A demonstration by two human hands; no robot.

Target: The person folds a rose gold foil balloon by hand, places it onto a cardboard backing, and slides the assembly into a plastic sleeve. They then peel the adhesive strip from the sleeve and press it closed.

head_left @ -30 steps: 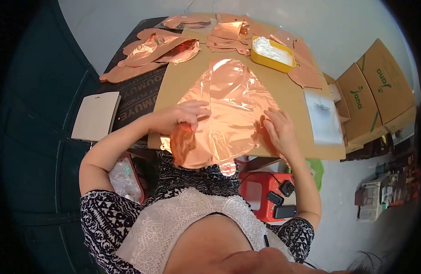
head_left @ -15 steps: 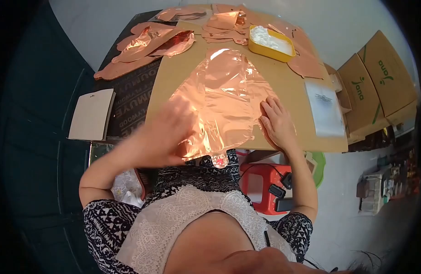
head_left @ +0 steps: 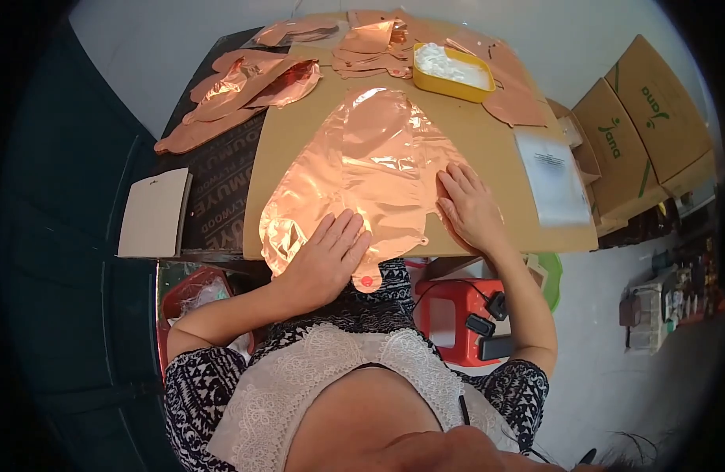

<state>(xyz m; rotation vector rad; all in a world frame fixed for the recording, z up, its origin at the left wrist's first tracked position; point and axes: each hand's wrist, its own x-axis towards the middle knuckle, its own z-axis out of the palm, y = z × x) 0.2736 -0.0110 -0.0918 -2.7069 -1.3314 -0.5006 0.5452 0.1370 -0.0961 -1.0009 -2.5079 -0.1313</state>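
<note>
On the counter (head_left: 221,177), over a brown cardboard sheet (head_left: 295,134), a rose-gold foil balloon (head_left: 370,157) lies flat and uninflated. Its narrow neck with a small red spot hangs just past the near edge of the sheet, towards the person.

Left hand (head_left: 327,256): open, palm down, fingers spread and slightly fanned. It lies flat on the near left lobe of the foil balloon, beside the neck. Nothing is gripped.

Right hand (head_left: 469,208): open, palm down, fingers together and pointing away from the person. It rests at the right edge of the foil balloon, partly on the foil and partly on the cardboard sheet. Nothing is gripped.

Surroundings:
- A yellow tray (head_left: 449,88) holding white material stands at the far side of the cardboard sheet, beyond the foil balloon and apart from it.
- Flat rose-gold foil pieces (head_left: 244,82) lie in loose piles at the far left and far end of the counter.
- A clear plastic bag (head_left: 551,177) with a printed label lies on the right of the cardboard sheet, near the right hand but not touching it.
- A pale card (head_left: 151,212) rests at the left edge of the counter.
- Brown cartons (head_left: 654,118) stand on the floor to the right; a red stool (head_left: 449,318) stands under the near edge.
</note>
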